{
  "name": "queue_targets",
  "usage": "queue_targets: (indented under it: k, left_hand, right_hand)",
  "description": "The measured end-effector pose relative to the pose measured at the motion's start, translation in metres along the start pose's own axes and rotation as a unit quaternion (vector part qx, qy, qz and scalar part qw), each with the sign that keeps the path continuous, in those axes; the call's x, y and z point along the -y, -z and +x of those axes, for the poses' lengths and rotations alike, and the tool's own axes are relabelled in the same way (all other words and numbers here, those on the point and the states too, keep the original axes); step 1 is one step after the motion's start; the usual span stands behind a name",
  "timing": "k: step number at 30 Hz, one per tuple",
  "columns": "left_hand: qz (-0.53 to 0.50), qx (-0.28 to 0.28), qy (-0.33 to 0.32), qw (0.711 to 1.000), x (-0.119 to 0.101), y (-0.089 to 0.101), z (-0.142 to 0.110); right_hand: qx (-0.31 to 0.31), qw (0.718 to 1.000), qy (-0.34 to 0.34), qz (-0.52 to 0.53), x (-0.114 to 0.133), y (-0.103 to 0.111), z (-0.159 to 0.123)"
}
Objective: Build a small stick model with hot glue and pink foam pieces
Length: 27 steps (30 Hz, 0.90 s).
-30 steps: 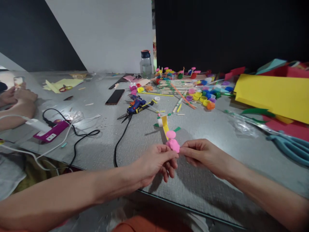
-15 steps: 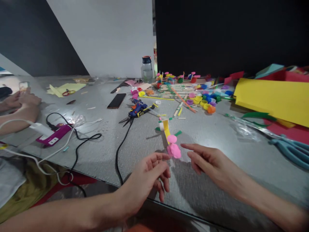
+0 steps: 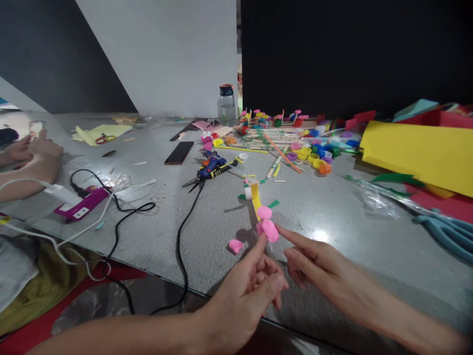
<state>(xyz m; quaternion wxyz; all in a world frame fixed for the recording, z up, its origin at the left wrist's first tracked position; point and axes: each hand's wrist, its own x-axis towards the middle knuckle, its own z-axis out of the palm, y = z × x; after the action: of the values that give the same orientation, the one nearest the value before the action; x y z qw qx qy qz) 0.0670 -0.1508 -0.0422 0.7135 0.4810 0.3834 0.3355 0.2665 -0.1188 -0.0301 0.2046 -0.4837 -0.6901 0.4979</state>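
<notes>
On the grey table, a small figure has a yellow strip [image 3: 255,201], green pieces at its sides and a round pink disc [image 3: 264,212] at its near end. Just below the disc lies a crumpled pink piece [image 3: 270,230]. My left hand [image 3: 251,291] reaches it from below with a stretched index finger, the other fingers loosely bent. From the right, my right hand [image 3: 321,268] points its index finger at the edge of the same pink piece. Neither hand grips anything. A loose pink scrap [image 3: 235,245] rests left of my fingers.
A glue gun [image 3: 212,165] with pliers beside it trails a black cord. Further back are a phone [image 3: 179,153], a bottle [image 3: 226,103], sticks and coloured caps [image 3: 314,157]. Blue-handled scissors [image 3: 445,236] lie right. At left are a purple power strip [image 3: 83,203] and another person's hands [image 3: 46,148].
Both hands let go of the pink piece and drew apart, then returned with index fingers at it. A loose pink scrap now shows on the table to the left.
</notes>
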Motion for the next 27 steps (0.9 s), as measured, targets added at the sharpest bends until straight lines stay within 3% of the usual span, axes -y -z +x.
queue_targets:
  k: [5, 10, 14, 19, 27]
  left_hand:
    - [-0.025, 0.01, 0.0, 1.0, -0.006, 0.0, 0.003]
    - [-0.039, -0.026, 0.025, 0.999, -0.014, 0.001, -0.003]
    - [-0.019, -0.051, 0.007, 0.998, -0.016, 0.002, -0.007]
    - [0.007, -0.024, 0.002, 1.0, -0.016, 0.006, 0.005]
    - [0.022, 0.002, 0.009, 1.0, -0.02, 0.008, 0.008]
  right_hand:
    - [0.011, 1.0, 0.002, 0.01, 0.002, 0.001, -0.001]
    - [-0.005, 1.0, -0.012, 0.012, 0.001, 0.002, 0.0]
    - [0.007, 0.998, -0.007, 0.064, -0.004, -0.001, 0.005]
    - [0.019, 0.993, -0.004, 0.12, -0.003, -0.005, 0.008]
    - [0.03, 0.992, 0.017, 0.124, -0.005, -0.006, 0.011]
